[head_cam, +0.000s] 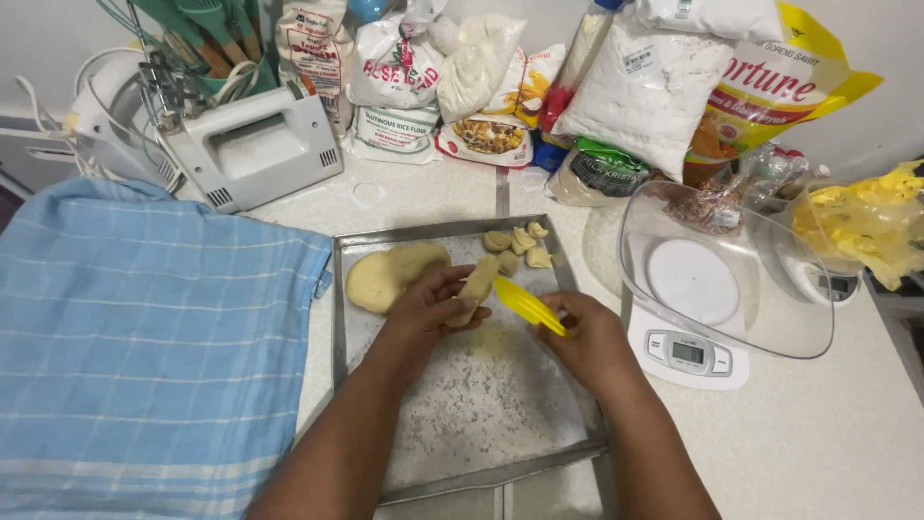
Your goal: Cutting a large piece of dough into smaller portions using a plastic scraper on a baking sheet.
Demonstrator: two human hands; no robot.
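Note:
My left hand (428, 306) grips a short roll of pale dough (477, 284) over a floured metal tray (404, 486). My right hand (583, 337) holds a yellow plastic scraper (525, 303), its blade touching the roll's right end. A larger flattened lump of dough (390, 274) lies at the tray's far left. Several small cut dough pieces (520, 243) sit at the tray's far right corner.
A blue checked cloth (144, 337) covers the counter at left. A white hand mixer (252, 144) lies behind it. Flour bags and packets (645, 87) line the back wall. A clear bowl (727, 274) rests on a white kitchen scale (688, 354) at right.

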